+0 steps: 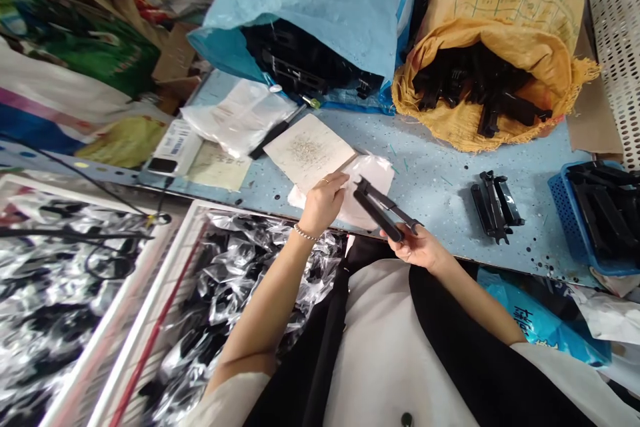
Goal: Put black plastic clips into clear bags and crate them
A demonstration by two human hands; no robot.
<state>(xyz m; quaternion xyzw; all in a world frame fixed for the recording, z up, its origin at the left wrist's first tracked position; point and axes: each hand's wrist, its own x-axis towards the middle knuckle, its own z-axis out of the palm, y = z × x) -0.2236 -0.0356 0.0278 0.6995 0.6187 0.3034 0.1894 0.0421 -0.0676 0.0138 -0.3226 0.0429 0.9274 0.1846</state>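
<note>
My right hand (419,248) is closed round a long black plastic clip-like part (383,208), held tilted over the near edge of the blue table (435,177). My left hand (323,203), with a bead bracelet on the wrist, is pinched at the edge of a pale card (310,150) strewn with tiny metal bits; what its fingertips hold is too small to make out. A clear plastic bag (370,177) lies under both hands. Two more black parts (495,205) lie together to the right.
A blue sack (320,7) and a yellow woven sack (505,47), both full of black parts, stand at the back. A blue basket (565,220) with black parts sits at the right. White trays (165,307) of bagged parts lie at the left below the table.
</note>
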